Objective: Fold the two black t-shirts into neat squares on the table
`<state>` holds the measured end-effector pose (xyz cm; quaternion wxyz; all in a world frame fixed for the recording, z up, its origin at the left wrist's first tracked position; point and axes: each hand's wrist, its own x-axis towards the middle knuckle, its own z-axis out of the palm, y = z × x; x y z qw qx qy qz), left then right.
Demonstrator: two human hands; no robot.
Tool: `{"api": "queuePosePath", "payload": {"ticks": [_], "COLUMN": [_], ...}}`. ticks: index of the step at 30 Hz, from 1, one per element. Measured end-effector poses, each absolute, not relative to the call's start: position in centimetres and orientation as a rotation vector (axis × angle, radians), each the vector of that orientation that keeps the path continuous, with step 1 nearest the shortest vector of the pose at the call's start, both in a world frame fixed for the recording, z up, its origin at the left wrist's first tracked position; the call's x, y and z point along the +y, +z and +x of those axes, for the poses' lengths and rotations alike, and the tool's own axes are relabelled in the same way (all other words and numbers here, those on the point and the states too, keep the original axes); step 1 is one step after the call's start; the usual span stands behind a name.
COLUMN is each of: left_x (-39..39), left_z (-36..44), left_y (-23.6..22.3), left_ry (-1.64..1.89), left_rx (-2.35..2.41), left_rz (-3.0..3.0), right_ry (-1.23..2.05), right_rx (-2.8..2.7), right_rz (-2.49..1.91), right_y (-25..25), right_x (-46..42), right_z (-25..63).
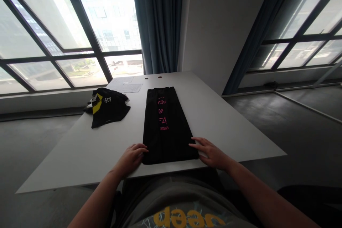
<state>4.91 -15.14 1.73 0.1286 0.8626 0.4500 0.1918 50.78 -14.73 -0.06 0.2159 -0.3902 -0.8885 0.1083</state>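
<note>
A black shirt with pink lettering (165, 124) lies folded into a long narrow strip down the middle of the white table (227, 124). My left hand (132, 158) rests at the strip's near left corner, fingers touching its edge. My right hand (210, 153) lies flat at the near right corner, fingertips on the fabric. Neither hand grips anything.
A second black garment with yellow and white print (108, 107) lies crumpled at the table's left side. Sheets of paper (125, 85) sit at the far end near the window. Blue curtains (159, 21) hang behind the table. Grey floor surrounds it.
</note>
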Motion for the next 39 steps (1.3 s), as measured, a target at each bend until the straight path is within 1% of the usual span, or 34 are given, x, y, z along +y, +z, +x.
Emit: {"api": "queuePosePath", "payload": {"ticks": [4, 7, 12, 15, 18, 23, 28, 31, 39], "left_x": [-15.2, -15.0, -13.9, -13.4, -13.6, -13.8, -14.1, -14.5, -14.8], "left_z": [4.6, 4.9, 6.2, 6.6, 6.6, 6.5, 7.0, 7.3, 5.8], "left_y": [3.0, 3.0, 1.5, 0.9, 0.8, 0.9, 1.5, 1.6, 1.3], "left_ry": [0.478, 0.437, 0.596, 0.628, 0.591, 0.521, 0.402, 0.342, 0.476], "left_rx": [1.171, 1.133, 1.432, 1.476, 1.399, 1.267, 1.079, 0.969, 0.97], "left_rz": [2.476, 2.47, 2.442, 2.448, 2.509, 2.606, 2.598, 2.575, 2.442], "right_ry": [0.329, 0.323, 0.421, 0.537, 0.531, 0.346, 0.508, 0.585, 0.582], "right_rx": [-2.456, -2.456, -2.521, -2.573, -2.556, -2.442, -2.631, -2.635, -2.367], "right_rz": [-1.095, -1.097, -1.024, -1.007, -1.037, -1.105, -0.892, -0.772, -0.669], "right_y": [0.1, 0.1, 0.6, 1.0, 0.8, 0.0, 0.5, 0.5, -0.8], "right_x": [-13.4, -12.7, -12.2, -12.3, -12.7, -12.9, -12.3, -12.2, -12.5], "right_z": [50.9, 50.4, 49.4, 49.3, 49.2, 47.9, 46.7, 47.0, 47.9]}}
